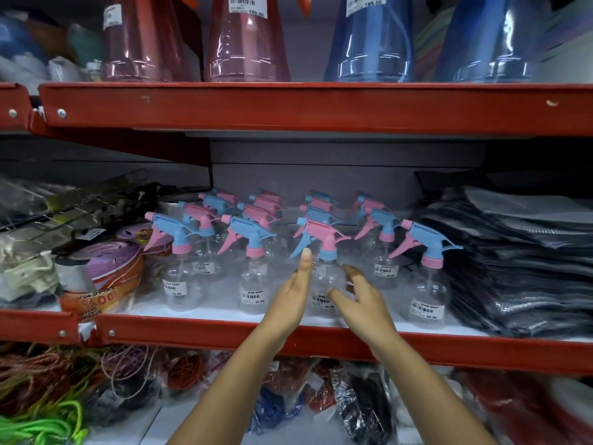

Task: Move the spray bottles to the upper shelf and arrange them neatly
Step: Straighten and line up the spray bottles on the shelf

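Several clear spray bottles with pink and blue trigger heads stand in rows on the middle shelf (pixel 224 314). One front bottle with a pink head and blue collar (pixel 324 277) stands between my two hands. My left hand (pixel 293 293) is open beside its left side, fingers straight. My right hand (pixel 359 300) is open at its right side, fingers curled near the body; contact is unclear. The upper shelf (pixel 288 104) holds large red and blue pressure sprayers (pixel 247 43).
Rolls of tape and packaged goods (pixel 102 271) crowd the left of the middle shelf. A stack of dark folded cloths (pixel 519 264) fills the right. Bagged cords and ropes (pixel 96 387) lie on the shelf below. Red metal edges front each shelf.
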### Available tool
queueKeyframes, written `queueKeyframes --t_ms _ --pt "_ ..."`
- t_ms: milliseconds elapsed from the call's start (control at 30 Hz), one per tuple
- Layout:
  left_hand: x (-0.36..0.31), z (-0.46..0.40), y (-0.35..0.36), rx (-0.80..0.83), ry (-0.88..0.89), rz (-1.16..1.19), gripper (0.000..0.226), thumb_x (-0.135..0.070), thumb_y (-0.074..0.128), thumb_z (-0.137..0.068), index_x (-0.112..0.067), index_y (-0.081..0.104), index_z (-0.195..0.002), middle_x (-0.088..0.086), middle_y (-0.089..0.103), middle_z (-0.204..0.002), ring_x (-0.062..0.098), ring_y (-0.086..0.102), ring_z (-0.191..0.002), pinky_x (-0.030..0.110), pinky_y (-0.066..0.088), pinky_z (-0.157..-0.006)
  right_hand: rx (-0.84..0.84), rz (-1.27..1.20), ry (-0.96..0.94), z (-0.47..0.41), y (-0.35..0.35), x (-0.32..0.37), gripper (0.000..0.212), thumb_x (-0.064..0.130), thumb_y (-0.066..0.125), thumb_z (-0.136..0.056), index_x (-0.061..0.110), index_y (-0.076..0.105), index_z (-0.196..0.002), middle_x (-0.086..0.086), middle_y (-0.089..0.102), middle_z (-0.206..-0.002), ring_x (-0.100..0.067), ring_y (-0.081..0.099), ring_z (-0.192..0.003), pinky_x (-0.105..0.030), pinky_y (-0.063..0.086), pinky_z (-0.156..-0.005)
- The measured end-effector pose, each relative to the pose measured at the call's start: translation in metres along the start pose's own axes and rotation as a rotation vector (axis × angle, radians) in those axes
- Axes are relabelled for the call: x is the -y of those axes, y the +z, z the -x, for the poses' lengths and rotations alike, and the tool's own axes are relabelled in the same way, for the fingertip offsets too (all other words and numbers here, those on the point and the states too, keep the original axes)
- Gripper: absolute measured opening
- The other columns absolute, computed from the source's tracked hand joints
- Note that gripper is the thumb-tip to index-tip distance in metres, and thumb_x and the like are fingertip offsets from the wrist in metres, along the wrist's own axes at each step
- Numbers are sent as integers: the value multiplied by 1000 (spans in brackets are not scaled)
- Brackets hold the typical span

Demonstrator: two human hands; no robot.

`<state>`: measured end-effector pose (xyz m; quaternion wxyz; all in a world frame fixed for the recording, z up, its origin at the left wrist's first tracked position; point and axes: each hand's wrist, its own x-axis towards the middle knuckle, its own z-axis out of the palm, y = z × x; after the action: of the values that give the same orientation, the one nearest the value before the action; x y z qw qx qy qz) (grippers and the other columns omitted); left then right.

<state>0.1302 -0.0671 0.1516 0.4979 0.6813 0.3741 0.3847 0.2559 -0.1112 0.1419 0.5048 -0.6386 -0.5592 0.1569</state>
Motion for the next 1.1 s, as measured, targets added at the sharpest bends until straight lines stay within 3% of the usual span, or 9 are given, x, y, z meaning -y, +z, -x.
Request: queueKeyframes --t_ms 133,200,267,333,467,567,667,800,1100 --pt "2 6 8 -126 92 10 76 -78 20 -80 -35 40 -139 -18 42 -139 -1 38 -129 31 26 -111 -49 -35 -3 6 -5 -2 54 26 56 -90 25 35 -140 12 40 -116 -14 51 -104 -24 36 -79" --pt "2 14 19 -318 231 99 40 -66 28 -88 -42 53 -108 -28 52 -109 -19 47 -97 15 35 -92 -171 -35 -61 12 -11 -8 49 24 57 -90 24 40 -137 12 43 -120 -12 51 -109 -21 38 -83" --pt "4 20 32 -457 329 179 32 -57 32 -92 -34 55 -89 -21 58 -92 -14 53 -84 11 40 -78 -326 -56 -127 17 -22 -15 40 20 58 -90 21 49 -129 8 50 -122 -9 55 -103 -17 42 -81" --pt "4 20 47 -419 343 225 40 -57 33 -94 -28 61 -94 -13 66 -98 -5 60 -94 16 44 -84 -475 -78 -183 24 -37 -23 33 16 59 -89 19 54 -121 5 55 -114 -3 56 -94 -18 46 -75" --pt "-8 9 81 -76 171 210 69 -71 28 -81 -24 60 -119 -6 63 -121 4 59 -110 31 42 -104 -657 -11 -217 29 -72 -42 29 11 59 -87 14 57 -116 2 53 -108 -13 56 -96 -31 49 -83" --pt "-22 0 104 161 29 148 87 -78 20 -79 -26 34 -146 -3 37 -150 14 40 -134 39 28 -115 -585 19 -103 25 -92 -60 39 20 59 -87 14 50 -124 -1 49 -121 -20 53 -109 -41 46 -95" --pt "-34 -7 119 254 -34 132 81 -75 13 -84 -29 20 -151 -3 22 -157 16 23 -143 41 19 -118 -442 63 -10 21 -103 -67 41 25 59 -86 17 48 -125 -4 49 -126 -22 52 -114 -45 44 -98" --pt "-38 -12 123 265 -63 110 90 -80 13 -78 -27 22 -151 -3 21 -158 16 22 -144 40 17 -119 -317 101 24 13 -107 -65 40 25 57 -88 19 49 -127 -2 50 -125 -18 49 -115 -32 39 -90" --pt "-32 -12 109 165 -94 104 91 -80 14 -76 -28 23 -150 -1 22 -158 18 23 -144 44 17 -119 -239 68 -35 -5 -90 -53 41 19 62 -85 21 51 -125 4 52 -107 -19 53 -103 -30 41 -83"
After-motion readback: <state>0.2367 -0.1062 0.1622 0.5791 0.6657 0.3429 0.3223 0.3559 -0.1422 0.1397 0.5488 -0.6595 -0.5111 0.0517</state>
